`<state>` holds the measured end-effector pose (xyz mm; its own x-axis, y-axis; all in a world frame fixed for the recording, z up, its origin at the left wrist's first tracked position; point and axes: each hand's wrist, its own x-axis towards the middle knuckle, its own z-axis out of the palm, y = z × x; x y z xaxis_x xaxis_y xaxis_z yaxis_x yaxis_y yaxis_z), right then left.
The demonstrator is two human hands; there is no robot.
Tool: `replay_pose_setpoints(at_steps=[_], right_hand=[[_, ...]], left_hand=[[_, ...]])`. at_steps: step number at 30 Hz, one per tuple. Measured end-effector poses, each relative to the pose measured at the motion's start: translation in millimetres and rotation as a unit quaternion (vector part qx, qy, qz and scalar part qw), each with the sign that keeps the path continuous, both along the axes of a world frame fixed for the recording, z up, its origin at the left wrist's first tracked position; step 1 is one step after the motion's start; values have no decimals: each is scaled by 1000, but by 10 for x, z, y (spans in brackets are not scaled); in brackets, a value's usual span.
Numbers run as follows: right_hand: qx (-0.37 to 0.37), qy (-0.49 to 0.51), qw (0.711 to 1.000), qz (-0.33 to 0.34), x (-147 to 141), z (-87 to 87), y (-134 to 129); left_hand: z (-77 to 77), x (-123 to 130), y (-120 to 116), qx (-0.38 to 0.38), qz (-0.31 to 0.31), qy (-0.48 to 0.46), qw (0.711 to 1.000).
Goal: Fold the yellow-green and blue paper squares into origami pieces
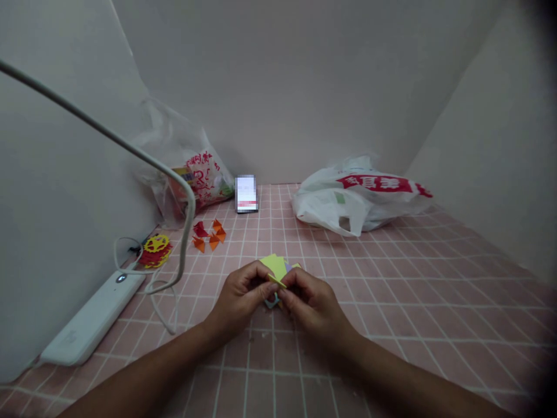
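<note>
My left hand (249,288) and my right hand (308,295) meet at the middle of the table. Between their fingertips they pinch a small folded piece of yellow paper (277,281). Just behind and below the fingers lie several sheets of coloured paper (274,264), yellow-green on top with a bit of purple at the right. A light blue edge shows under my hands. Farther left on the table sit several small folded orange paper pieces (214,241) and a red folded piece (200,229).
Yellow and red cut-out shapes (156,244) lie left, near a long white device (93,319) with a cable. A lamp-like bent white rod (187,197) crosses the left side. A lit phone (246,194) leans at the back wall, between two plastic bags, left (202,174) and right (365,194).
</note>
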<state>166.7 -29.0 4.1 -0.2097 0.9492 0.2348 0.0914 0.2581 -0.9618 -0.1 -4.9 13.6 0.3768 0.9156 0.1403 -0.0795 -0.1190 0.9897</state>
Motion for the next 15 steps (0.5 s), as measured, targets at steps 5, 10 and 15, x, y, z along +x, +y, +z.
replay_pose_setpoints(at_steps=[5, 10, 15], right_hand=[[-42, 18, 999, 11, -7, -4, 24], [-79, 23, 996, 24, -17, 14, 30], [-149, 71, 985, 50, -34, 56, 20]], left_hand=[[2, 10, -9, -31, 0, 0, 1000], [-6, 10, -14, -45, 13, -5, 999], [-25, 4, -30, -71, 17, -5, 997]])
